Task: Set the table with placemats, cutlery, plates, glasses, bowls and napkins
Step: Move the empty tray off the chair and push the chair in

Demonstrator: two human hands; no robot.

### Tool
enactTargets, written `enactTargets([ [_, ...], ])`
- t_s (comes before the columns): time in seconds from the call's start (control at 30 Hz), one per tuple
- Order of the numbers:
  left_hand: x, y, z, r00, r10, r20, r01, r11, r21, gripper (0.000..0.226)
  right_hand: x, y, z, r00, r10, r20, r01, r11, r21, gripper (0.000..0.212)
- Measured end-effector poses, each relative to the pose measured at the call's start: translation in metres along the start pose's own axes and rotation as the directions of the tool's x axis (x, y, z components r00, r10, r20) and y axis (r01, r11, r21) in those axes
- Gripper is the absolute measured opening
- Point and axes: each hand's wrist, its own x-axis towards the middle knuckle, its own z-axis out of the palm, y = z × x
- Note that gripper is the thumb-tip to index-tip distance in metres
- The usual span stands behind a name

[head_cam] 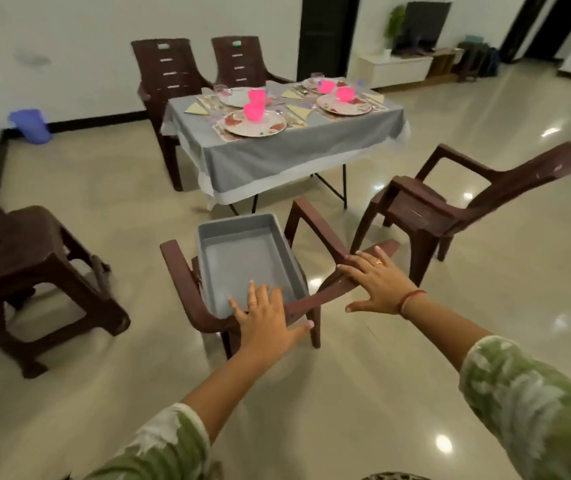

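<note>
Head view, looking down across a brown plastic chair [204, 306] toward a set tabletop [277, 147] at 12 o'clock.

Left hand [265, 318]: laid palm down on the chair's top rail at 6 o'clock, fingers [252, 296] spread apart over the near rim of a grey tray [242, 251]; nothing gripped. Ring worn on one finger.

Right hand [377, 282]: laid flat on the chair's arm at 4 o'clock, fingers apart, nothing gripped. Ring on one finger, red thread at the wrist. Green-and-white sleeves [533, 407] on both arms.

Tray: rested on the chair seat, between the armrests, with no contents seen.

Tabletop: covered with a grey cloth [277, 161], well apart from the hands. Four places laid out, each with a placemat [223, 135] under a patterned plate [254, 124] and a pink bowl [253, 111] on the plate. Yellow napkins [299, 111], folded into triangles, placed beside the plates. Glasses [221, 90] stood near the far plates. Cutlery too blurred to make out clearly.

Surroundings: two chairs [169, 74] drawn up at the far side at 11 o'clock, one chair [457, 202] at 2 o'clock, a stool [31, 271] at 9 o'clock, a blue bucket [31, 126] by the wall at 10 o'clock.
</note>
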Motion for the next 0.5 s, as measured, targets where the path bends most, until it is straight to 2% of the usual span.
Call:
enactTargets([
  [0.1,0.011,-0.003,0.006,0.997,-0.030,-0.074,0.036,0.997,0.072,0.088,0.022,0.028,0.010,0.997,-0.072,0.011,0.071,0.996,0.045,0.068],
  [0.2,0.023,-0.004,0.015,0.989,0.012,-0.147,0.008,0.991,0.133,0.087,0.039,0.045,0.014,0.979,-0.186,-0.081,0.189,0.981,0.037,0.046],
  [0.3,0.036,0.004,0.017,0.973,0.034,-0.228,0.001,0.988,0.153,0.090,0.042,0.061,0.023,0.961,-0.231,-0.150,0.240,0.970,0.040,0.038],
  [0.37,0.039,0.011,0.019,0.973,0.043,-0.227,-0.006,0.987,0.162,0.091,0.039,0.071,0.028,0.953,-0.255,-0.165,0.268,0.962,0.057,0.032],
  [0.43,0.058,0.026,0.022,0.974,0.024,-0.226,0.012,0.988,0.156,0.091,0.052,0.097,0.033,0.918,-0.306,-0.253,0.316,0.949,0.001,0.022],
  [0.5,0.069,0.037,0.026,0.974,0.017,-0.225,0.018,0.988,0.152,0.090,0.056,0.115,0.039,0.913,-0.326,-0.247,0.334,0.943,-0.011,0.021],
])
